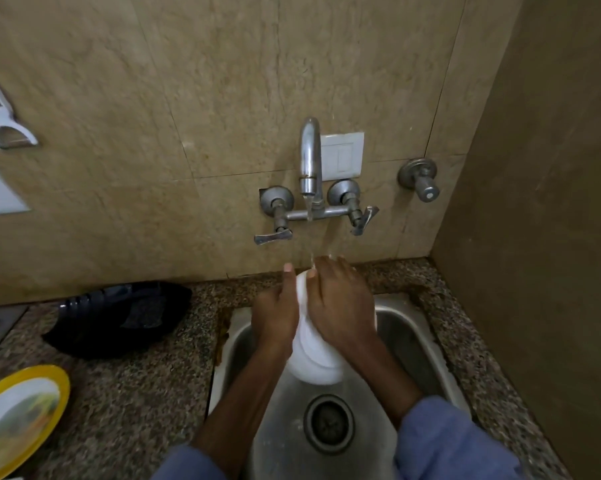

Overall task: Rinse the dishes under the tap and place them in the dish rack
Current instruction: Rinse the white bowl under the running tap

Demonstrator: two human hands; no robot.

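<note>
A white plate (313,355) is held on edge over the steel sink (410,337), between both hands. My left hand (275,317) grips its left side, thumb up along the rim. My right hand (340,303) lies over its right face with fingers spread across it. Water runs from the wall tap (309,157) onto the plate's top edge and my right fingers. Most of the plate is hidden by my hands.
A yellow-rimmed plate (18,417) lies on the granite counter (136,393) at the lower left. A dark plastic item (119,317) sits against the wall left of the sink. The drain (328,424) is below my wrists. A side wall (534,202) closes in on the right.
</note>
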